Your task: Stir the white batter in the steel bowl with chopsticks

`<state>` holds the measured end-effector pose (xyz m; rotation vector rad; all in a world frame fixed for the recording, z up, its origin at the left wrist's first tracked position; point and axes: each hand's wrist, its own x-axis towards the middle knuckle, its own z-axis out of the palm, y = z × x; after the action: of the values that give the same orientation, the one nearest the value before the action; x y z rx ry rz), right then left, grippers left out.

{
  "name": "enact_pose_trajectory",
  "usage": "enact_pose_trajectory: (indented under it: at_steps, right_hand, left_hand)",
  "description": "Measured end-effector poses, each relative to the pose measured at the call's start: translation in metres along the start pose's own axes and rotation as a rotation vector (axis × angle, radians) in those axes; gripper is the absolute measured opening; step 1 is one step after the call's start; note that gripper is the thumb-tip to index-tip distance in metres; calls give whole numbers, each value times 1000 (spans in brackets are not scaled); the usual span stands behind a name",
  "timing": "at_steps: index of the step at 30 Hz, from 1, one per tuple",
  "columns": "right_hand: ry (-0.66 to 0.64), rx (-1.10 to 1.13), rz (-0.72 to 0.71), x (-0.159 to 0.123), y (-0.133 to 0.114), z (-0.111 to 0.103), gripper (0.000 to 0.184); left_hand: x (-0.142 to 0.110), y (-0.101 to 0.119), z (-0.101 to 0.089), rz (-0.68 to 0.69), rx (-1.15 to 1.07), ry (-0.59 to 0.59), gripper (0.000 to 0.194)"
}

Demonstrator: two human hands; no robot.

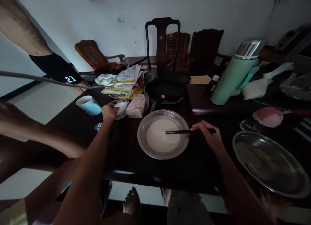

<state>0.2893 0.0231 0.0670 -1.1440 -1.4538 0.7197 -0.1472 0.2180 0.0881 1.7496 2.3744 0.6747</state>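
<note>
A wide metal bowl (143, 141) of milky white batter-like liquid (159, 141) stands on the dark table in front of me. My right hand (212, 135) is closed round black chopsticks (181, 132), whose tips dip into the liquid. On the left, my left hand (109, 112) reaches past the bowl, its fingers bent against a small white bag-like item (121, 107) in a clear glass dish (118, 117). What the fingertips grip there is partly hidden. Close to this hand are a light blue mug (89, 105) and a tissue pack (136, 106).
Books (126, 79) are stacked behind the tissue pack, beside a black bag (167, 87). At right stand a green thermos (234, 73), a pink bowl (268, 117) and a metal tray (269, 166) holding a few pieces. Another person's arm (41, 134) crosses at left.
</note>
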Motion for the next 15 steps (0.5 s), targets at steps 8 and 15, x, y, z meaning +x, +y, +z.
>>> enact_pose_trajectory:
  at_steps: [8, 15]
  right_hand:
    - [-182, 12, -55, 1, 0, 7, 26]
    - [37, 29, 53, 0, 2, -1, 40]
  left_hand:
    - [-16, 6, -3, -22, 23, 78, 16]
    - [-18, 12, 6, 85, 29, 53, 15]
